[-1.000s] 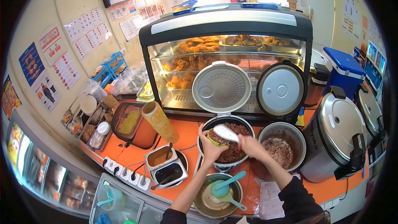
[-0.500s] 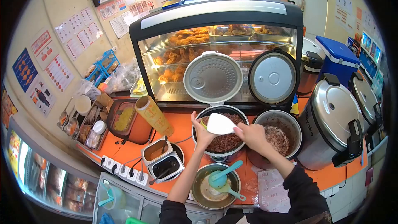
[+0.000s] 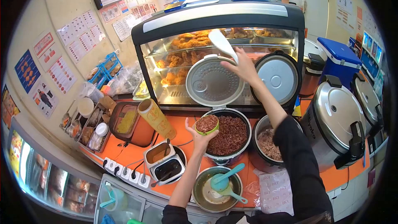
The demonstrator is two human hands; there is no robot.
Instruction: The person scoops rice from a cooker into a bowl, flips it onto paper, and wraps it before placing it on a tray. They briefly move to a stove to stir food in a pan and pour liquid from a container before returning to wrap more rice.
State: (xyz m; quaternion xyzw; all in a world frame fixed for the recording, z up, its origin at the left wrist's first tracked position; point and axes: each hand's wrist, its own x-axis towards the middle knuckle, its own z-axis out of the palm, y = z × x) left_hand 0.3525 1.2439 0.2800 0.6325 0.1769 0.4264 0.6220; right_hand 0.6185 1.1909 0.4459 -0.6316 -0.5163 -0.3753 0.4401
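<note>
My left hand (image 3: pixel 200 137) holds a small green cup (image 3: pixel 207 125) heaped with reddish-brown rice, at the left rim of an open rice cooker (image 3: pixel 228 137) full of the same rice. Higher up, my right hand (image 3: pixel 242 67) grips a white rice paddle (image 3: pixel 223 45) by its handle, in front of the glass display case and the cooker's raised lid (image 3: pixel 214 81). A second open cooker (image 3: pixel 269 140) with paler rice stands to the right, partly hidden by my right arm.
A steel bowl (image 3: pixel 199 193) with turquoise scoops sits at the front. Two sauce tins (image 3: pixel 168 168) and a yellow paper roll (image 3: pixel 156 118) stand left. A closed steel cooker (image 3: pixel 331 118) is at right, the display case (image 3: pixel 145 74) behind.
My right hand has lifted the paddle up and away from the cup, towards the display case. The rice-filled cup in my left hand is now uncovered.
</note>
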